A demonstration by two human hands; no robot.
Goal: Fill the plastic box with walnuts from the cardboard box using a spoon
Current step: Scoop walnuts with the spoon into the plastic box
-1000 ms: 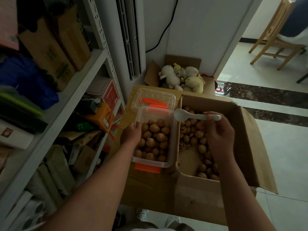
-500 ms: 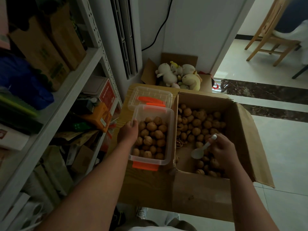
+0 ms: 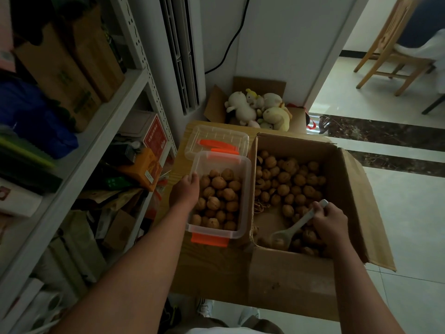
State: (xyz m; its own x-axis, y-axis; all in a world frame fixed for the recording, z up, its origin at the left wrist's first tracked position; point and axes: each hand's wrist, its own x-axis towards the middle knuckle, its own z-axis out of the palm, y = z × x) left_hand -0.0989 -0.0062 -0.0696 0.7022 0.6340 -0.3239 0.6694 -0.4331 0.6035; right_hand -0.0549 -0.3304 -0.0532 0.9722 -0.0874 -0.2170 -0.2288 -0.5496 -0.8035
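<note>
The left hand reaches forward on a straight forearm and grips the left rim of the clear plastic box, fingers curled over the edge and thumb outside. The box stands on a wooden top, nearly full of walnuts, touching the cardboard box to its right. The right hand is lowered into the cardboard box with the wrist bent down, fingers wrapped in a fist round the handle of the white spoon. The handle's end sticks up past the thumb. The bowl points down and left into the near corner among loose walnuts, one nut seemingly lying in it.
</note>
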